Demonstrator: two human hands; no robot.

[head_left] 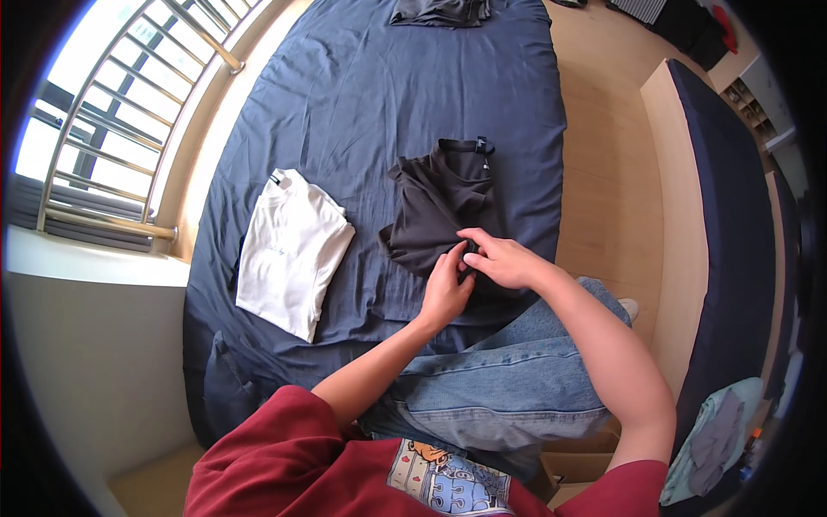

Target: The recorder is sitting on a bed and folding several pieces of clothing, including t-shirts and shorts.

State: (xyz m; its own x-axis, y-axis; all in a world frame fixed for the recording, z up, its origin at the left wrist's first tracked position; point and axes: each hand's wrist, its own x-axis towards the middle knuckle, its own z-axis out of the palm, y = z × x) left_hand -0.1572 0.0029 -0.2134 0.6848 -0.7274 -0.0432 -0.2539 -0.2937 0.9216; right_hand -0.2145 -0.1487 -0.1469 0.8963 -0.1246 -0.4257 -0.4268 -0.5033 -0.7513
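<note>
A dark T-shirt (439, 194) lies partly bunched on the navy bedsheet (370, 95), its collar and neck label toward the far end. At its near edge my left hand (446, 293) has fingers curled and closed on the fabric. My right hand (504, 260) meets it from the right, thumb and fingers pinching the same cloth. Exactly how much fabric each hand grips is partly hidden by the fingers. To the left, apart from both hands, a white T-shirt (293, 250) is spread flat, doubled over, with its collar at the top.
More dark clothing (441, 12) sits at the bed's far end. A metal window railing (121, 129) runs along the left. On the right, beyond the wooden floor (607, 172), stands a dark-topped bed frame (715, 198). Pale green cloth (711, 444) hangs at lower right.
</note>
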